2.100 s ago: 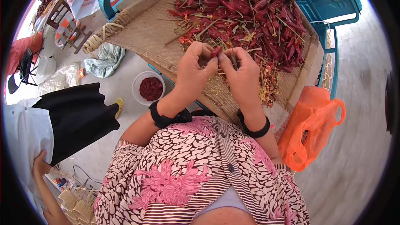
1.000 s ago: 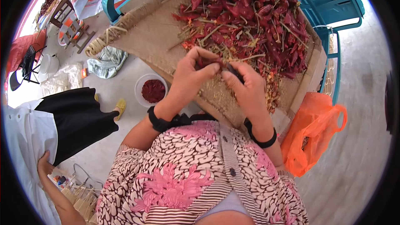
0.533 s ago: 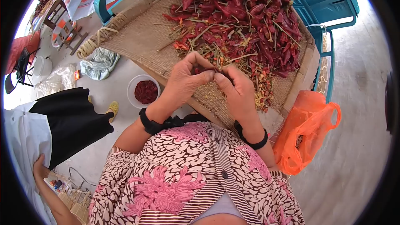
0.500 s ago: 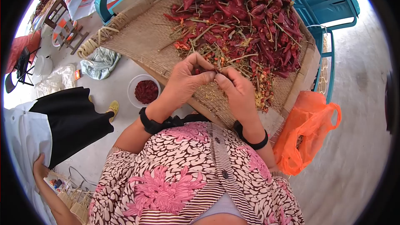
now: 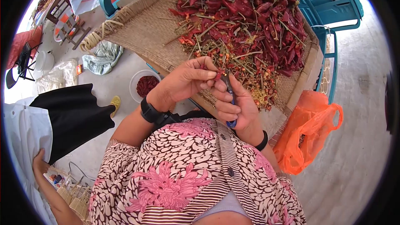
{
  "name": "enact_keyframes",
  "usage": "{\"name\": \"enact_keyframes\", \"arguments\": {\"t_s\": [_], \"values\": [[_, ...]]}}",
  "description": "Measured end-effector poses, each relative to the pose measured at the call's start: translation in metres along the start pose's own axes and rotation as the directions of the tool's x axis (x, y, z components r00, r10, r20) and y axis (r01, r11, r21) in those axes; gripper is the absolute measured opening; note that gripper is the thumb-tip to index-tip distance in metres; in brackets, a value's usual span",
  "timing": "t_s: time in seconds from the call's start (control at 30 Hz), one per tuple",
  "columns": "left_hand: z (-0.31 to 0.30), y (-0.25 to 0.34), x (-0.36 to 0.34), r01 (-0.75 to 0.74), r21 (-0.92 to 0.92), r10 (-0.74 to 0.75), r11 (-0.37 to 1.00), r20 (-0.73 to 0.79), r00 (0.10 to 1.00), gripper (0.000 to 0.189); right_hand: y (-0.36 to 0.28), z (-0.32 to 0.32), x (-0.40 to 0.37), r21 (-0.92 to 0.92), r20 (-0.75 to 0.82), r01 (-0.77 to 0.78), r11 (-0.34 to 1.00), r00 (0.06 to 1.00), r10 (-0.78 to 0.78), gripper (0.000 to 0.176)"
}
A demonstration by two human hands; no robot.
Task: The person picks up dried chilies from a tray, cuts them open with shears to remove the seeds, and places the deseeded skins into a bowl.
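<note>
My left hand (image 5: 183, 81) pinches a small dried red chili (image 5: 218, 75) between thumb and fingertips, most of it hidden. My right hand (image 5: 246, 110) is wrapped round blue-handled scissors (image 5: 230, 89); their dark end points up beside the chili, and the fingers cover much of the handle. Both hands meet above the near part of a woven tray (image 5: 154, 29). Beyond them on the tray lies a heap of dried red chilies (image 5: 266, 16). Loose stems, seeds and broken bits (image 5: 254, 75) spread along the heap's near side.
A white bowl (image 5: 132, 87) holding red chilies stands on the floor at left. An orange plastic bag (image 5: 308, 129) hangs by the tray's right corner. Teal metal framing (image 5: 333, 10) stands behind it. Another person's hand (image 5: 40, 164) and black garment (image 5: 75, 121) are at left.
The scissors now show in my right hand, whose fingers have curled round them; before, its fingertips pinched close to the left hand's. The left hand has turned and lifted the chili slightly.
</note>
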State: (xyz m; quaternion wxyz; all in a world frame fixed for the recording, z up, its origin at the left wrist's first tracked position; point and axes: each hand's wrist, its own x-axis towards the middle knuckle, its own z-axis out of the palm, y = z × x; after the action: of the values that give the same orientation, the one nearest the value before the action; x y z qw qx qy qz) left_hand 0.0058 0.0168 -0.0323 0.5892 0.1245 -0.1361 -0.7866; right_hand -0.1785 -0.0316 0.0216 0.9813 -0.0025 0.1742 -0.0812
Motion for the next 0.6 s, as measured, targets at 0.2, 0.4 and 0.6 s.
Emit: {"name": "enact_keyframes", "arguments": {"t_s": [0.2,0.4,0.6], "values": [[-0.007,0.015,-0.058,0.09,0.393,-0.094,0.915,-0.009,0.996,0.018,-0.028,-0.013,-0.018,-0.2,-0.102,0.337,0.92,0.927,-0.361,0.03],[-0.092,0.032,-0.128,0.346,0.934,-0.102,0.093,-0.337,0.936,0.009,-0.022,0.0,-0.008,-0.966,-0.259,-0.169,0.197,0.657,-0.708,0.038],[-0.258,0.001,-0.149,0.611,0.789,0.19,-0.064,-0.591,0.784,0.014,-0.021,0.045,0.023,-0.823,-0.02,-0.402,-0.401,0.726,-0.687,0.045]]}}
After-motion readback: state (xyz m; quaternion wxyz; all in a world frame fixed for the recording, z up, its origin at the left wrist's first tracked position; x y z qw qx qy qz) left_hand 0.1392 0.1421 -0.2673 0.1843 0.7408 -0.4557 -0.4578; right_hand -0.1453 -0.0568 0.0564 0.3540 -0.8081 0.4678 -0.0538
